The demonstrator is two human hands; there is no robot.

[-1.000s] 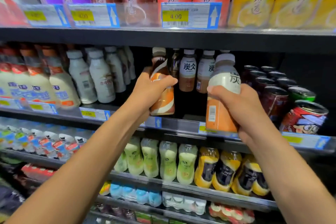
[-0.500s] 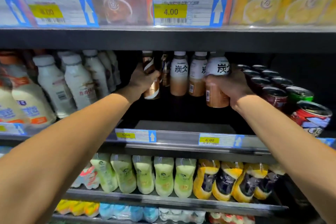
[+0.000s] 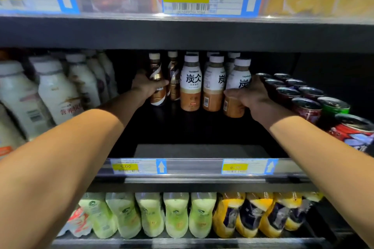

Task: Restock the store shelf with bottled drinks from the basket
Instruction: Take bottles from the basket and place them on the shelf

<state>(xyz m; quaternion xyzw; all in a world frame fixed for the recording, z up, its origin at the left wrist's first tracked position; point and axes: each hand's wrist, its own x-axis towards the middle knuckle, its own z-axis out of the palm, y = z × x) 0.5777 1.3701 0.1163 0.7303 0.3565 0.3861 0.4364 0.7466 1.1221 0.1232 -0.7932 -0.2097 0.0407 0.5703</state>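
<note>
Well apart, the left hand is curled round a brown-and-gold bottle and the right hand round a white-labelled tan bottle. Both bottles are held far back on the middle shelf. Matching white-labelled bottles are seen between them; dark cans are lined just beside the right hand.
</note>
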